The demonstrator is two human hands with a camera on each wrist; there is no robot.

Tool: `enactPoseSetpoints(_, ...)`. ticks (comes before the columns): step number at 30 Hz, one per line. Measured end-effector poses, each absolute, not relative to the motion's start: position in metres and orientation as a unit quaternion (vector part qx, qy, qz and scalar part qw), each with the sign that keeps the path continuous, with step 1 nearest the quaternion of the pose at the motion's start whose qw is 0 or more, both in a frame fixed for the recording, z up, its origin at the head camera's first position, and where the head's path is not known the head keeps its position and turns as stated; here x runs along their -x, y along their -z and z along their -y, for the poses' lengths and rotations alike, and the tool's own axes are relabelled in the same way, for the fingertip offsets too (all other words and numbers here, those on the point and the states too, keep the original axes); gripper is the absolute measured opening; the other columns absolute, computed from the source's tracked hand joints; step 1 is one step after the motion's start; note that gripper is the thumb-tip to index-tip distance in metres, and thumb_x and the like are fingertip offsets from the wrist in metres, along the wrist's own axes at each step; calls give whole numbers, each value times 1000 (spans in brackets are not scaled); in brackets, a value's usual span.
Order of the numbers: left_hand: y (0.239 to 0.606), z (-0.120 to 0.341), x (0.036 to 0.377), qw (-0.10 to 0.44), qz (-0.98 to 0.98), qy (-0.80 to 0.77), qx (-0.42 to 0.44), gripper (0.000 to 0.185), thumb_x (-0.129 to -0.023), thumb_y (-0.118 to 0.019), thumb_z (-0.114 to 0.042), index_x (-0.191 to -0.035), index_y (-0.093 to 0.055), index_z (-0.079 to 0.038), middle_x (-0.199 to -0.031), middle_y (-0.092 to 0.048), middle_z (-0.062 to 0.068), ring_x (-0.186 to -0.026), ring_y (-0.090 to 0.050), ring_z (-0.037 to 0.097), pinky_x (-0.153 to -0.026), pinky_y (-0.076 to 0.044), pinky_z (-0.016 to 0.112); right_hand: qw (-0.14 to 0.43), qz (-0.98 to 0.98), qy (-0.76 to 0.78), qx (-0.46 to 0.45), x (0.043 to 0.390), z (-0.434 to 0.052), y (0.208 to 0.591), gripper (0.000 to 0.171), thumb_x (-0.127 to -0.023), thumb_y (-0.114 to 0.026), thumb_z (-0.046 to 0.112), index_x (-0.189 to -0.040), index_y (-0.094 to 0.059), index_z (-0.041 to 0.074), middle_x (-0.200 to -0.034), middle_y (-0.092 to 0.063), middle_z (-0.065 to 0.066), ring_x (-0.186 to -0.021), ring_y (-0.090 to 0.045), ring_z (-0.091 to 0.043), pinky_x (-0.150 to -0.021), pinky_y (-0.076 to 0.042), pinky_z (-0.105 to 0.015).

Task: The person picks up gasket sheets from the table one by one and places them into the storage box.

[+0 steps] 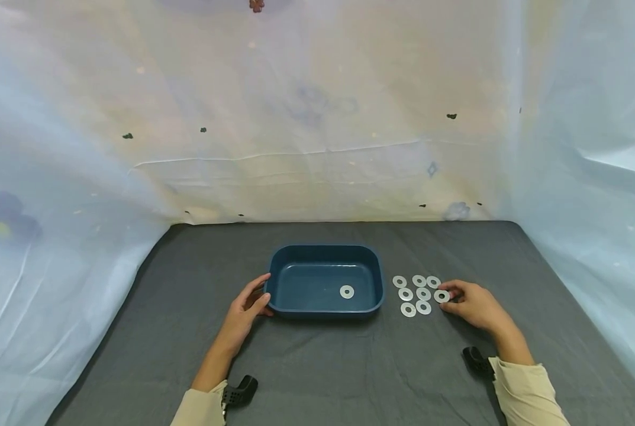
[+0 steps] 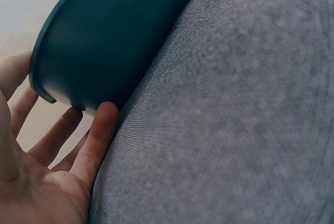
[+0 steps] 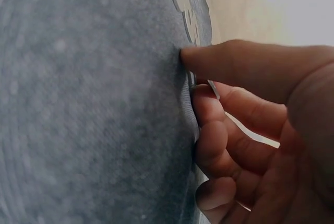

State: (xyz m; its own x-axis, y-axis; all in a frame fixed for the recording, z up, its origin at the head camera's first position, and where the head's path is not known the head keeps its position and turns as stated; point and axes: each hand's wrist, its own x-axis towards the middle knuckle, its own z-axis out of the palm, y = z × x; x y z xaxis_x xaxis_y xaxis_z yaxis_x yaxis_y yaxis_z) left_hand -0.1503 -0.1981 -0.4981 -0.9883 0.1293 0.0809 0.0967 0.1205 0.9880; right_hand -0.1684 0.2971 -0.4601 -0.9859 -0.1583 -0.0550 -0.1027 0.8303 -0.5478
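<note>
"Where is the tray?"

"The blue tray [image 1: 306,293] sits about midway between the left and right edges of the grey surface [image 1: 317,367], nearer the far edge. A pale ring [image 1: 342,291] lies inside, toward the tray's near right corner."

"And the left hand [image 1: 246,310]?"

"Its fingers are loose and fairly straight, resting against the tray's left end."

"The right hand [image 1: 474,302]?"

"Thumb and finger pinch an outer ring [image 1: 437,296]. Seven other rings [image 1: 418,294] lie close by, between tray and right edge."
</note>
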Motion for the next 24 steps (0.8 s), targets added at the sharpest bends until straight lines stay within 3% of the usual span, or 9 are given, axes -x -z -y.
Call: enactPoseSetpoints(24,497,198,151,19,-743,-666,-67,48,-102,-58,-27,-148,-46,-22,-146,-47,11,-100,-62,12,-80,-57,28,31,-958,280,57,170,-296,456,38,-84,-78,24,-114,-70,4,-92,-67,-5,-68,-51,-10,-56,-39,-24)
